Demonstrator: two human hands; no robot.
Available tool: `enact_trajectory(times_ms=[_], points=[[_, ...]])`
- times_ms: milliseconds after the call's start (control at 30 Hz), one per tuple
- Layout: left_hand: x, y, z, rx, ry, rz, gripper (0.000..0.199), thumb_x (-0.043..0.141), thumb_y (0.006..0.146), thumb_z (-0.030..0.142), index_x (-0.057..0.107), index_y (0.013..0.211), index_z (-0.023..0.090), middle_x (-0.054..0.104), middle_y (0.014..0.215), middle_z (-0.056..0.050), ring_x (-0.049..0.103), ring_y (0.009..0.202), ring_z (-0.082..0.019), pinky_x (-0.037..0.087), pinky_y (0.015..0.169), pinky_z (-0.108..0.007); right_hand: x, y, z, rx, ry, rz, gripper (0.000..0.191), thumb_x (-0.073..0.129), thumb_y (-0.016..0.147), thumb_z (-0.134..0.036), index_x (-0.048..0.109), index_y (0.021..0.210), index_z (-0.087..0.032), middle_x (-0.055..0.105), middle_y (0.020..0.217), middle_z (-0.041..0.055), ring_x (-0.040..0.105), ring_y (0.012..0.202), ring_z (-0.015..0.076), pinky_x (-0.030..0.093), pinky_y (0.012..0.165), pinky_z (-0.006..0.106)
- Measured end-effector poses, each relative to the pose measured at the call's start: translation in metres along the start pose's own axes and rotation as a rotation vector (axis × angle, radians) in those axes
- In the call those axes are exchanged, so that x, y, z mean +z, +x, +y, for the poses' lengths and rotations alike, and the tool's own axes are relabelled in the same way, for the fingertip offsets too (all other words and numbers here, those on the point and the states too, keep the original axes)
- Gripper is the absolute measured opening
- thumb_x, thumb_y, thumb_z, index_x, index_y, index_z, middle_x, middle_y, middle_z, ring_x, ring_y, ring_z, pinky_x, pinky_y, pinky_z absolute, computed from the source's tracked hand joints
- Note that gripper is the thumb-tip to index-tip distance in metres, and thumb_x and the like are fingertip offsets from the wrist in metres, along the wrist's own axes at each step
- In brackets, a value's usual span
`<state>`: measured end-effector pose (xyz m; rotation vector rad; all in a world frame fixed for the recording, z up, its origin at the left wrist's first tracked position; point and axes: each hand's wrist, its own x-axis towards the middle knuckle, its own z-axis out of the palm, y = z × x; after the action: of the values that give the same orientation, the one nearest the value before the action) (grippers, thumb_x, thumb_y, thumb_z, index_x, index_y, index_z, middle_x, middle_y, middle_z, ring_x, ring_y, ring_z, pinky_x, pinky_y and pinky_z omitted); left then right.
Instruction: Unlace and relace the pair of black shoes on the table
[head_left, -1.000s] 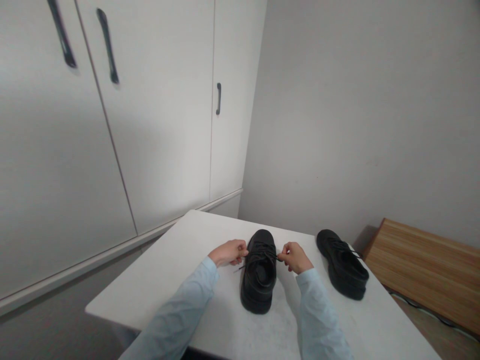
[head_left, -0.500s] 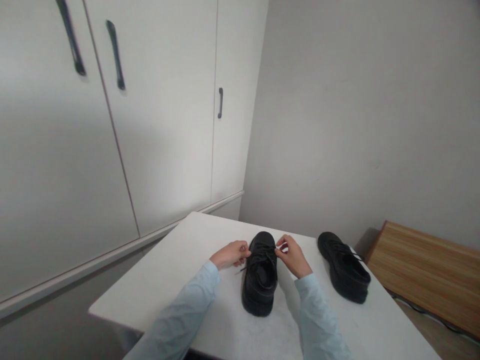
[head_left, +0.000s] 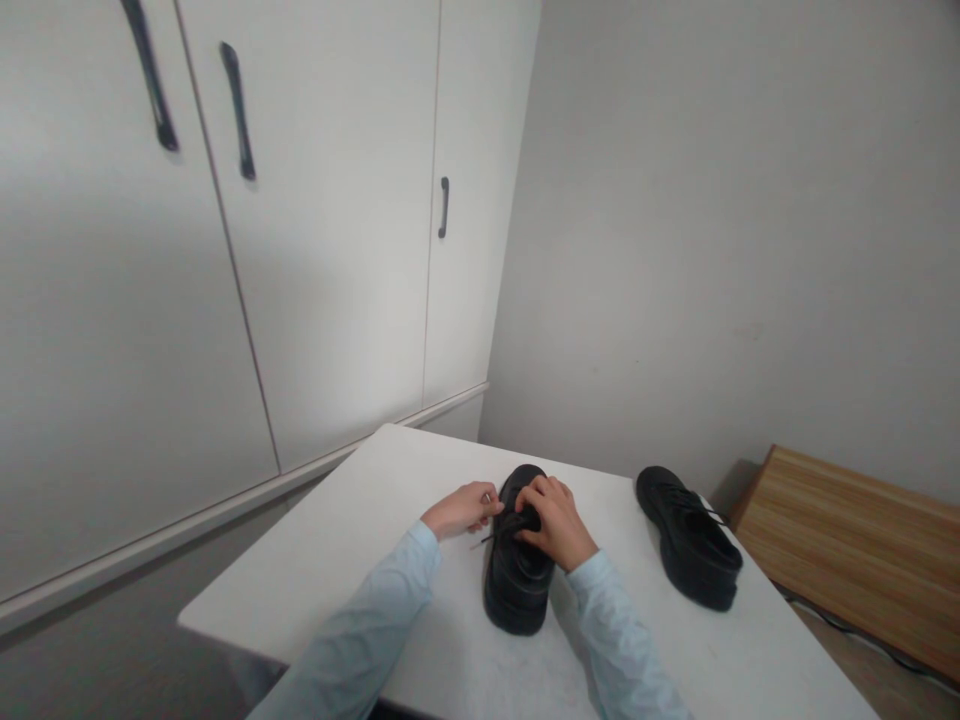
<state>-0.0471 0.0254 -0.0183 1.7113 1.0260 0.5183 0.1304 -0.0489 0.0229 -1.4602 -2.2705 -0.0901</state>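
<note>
A black lace-up shoe [head_left: 517, 595] stands on the white table [head_left: 337, 560], its toe pointing away from me. My left hand [head_left: 471, 508] is at the shoe's left side, thumb and fingertips pinched on a thin black lace, whose end sticks out below them. Over the shoe's tongue and opening is my right hand [head_left: 551, 522], its thumb and fingers curved apart; whether a lace lies between them is too dark to tell. A second black shoe [head_left: 694, 550] rests to the right, untouched.
White cabinet doors [head_left: 337, 230] with dark handles rise at the left and behind the table. A plain wall [head_left: 712, 250] stands behind. Beyond the table's right edge is a wood-grain surface [head_left: 862, 550] with a dark cable along its lower edge.
My right hand has moved left from the shoe's right side to over its tongue and opening. My left hand has stayed nearly in place, and the shoe has not visibly shifted.
</note>
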Motion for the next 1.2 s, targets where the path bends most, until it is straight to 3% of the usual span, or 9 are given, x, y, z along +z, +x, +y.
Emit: enact_trajectory(times_ms=[300, 600, 733, 900, 1000, 1200], points=[[0.0, 0.006, -0.006, 0.026, 0.047, -0.001, 0.04, 0.056, 0.068, 0.054, 0.049, 0.077, 0.016, 0.05, 0.065, 0.002, 0.048, 0.053, -0.01, 0.037, 0.048, -0.022, 0.0, 0.002, -0.003, -0.105, -0.118, -0.009, 0.03, 0.072, 0.065, -0.012, 0.058, 0.088, -0.024, 0.055, 0.092, 0.0024, 0.048, 0.093, 0.0229, 0.031, 0.092, 0.044], [-0.004, 0.014, -0.013, 0.115, 0.14, 0.054, 0.035, 0.057, 0.071, 0.048, 0.056, 0.076, 0.014, 0.054, 0.064, 0.001, 0.049, 0.056, -0.011, 0.036, 0.053, -0.023, -0.008, -0.002, 0.01, -0.123, 0.228, 0.004, 0.017, 0.064, 0.073, -0.01, 0.07, 0.084, -0.022, 0.059, 0.085, 0.0043, 0.052, 0.084, 0.0189, 0.042, 0.074, 0.031], [-0.003, 0.009, -0.001, 0.251, 0.15, 0.148, 0.026, 0.061, 0.072, 0.039, 0.059, 0.076, 0.014, 0.059, 0.071, -0.002, 0.052, 0.065, -0.013, 0.039, 0.061, -0.024, -0.012, -0.001, 0.015, -0.053, 0.436, 0.077, 0.017, 0.06, 0.077, -0.011, 0.072, 0.078, -0.022, 0.063, 0.076, 0.004, 0.056, 0.079, 0.0185, 0.044, 0.072, 0.03], [0.001, -0.006, 0.027, 0.484, 0.126, 0.29, 0.021, 0.057, 0.079, 0.033, 0.063, 0.09, 0.017, 0.063, 0.096, -0.006, 0.056, 0.085, -0.017, 0.043, 0.073, -0.025, -0.015, 0.001, 0.015, 0.046, 0.603, 0.227, 0.012, 0.062, 0.078, -0.024, 0.073, 0.077, -0.02, 0.064, 0.072, 0.0047, 0.057, 0.074, 0.0184, 0.045, 0.068, 0.029], [0.005, -0.016, 0.04, 0.616, 0.112, 0.23, 0.028, 0.055, 0.082, 0.037, 0.063, 0.103, 0.019, 0.061, 0.11, -0.007, 0.053, 0.105, -0.02, 0.04, 0.09, -0.029, -0.018, 0.0, 0.014, 0.06, 0.682, 0.304, 0.015, 0.061, 0.08, -0.031, 0.072, 0.079, -0.021, 0.064, 0.072, 0.0044, 0.057, 0.072, 0.0177, 0.046, 0.068, 0.029], [0.019, -0.015, 0.04, 0.669, 0.002, 0.022, 0.067, 0.076, 0.063, 0.037, 0.05, 0.123, 0.02, 0.055, 0.126, -0.01, 0.05, 0.117, -0.024, 0.034, 0.101, -0.034, -0.023, -0.001, 0.011, 0.116, 0.795, 0.372, 0.02, 0.062, 0.078, -0.037, 0.071, 0.075, -0.019, 0.063, 0.07, 0.0036, 0.057, 0.071, 0.0172, 0.046, 0.068, 0.028]])
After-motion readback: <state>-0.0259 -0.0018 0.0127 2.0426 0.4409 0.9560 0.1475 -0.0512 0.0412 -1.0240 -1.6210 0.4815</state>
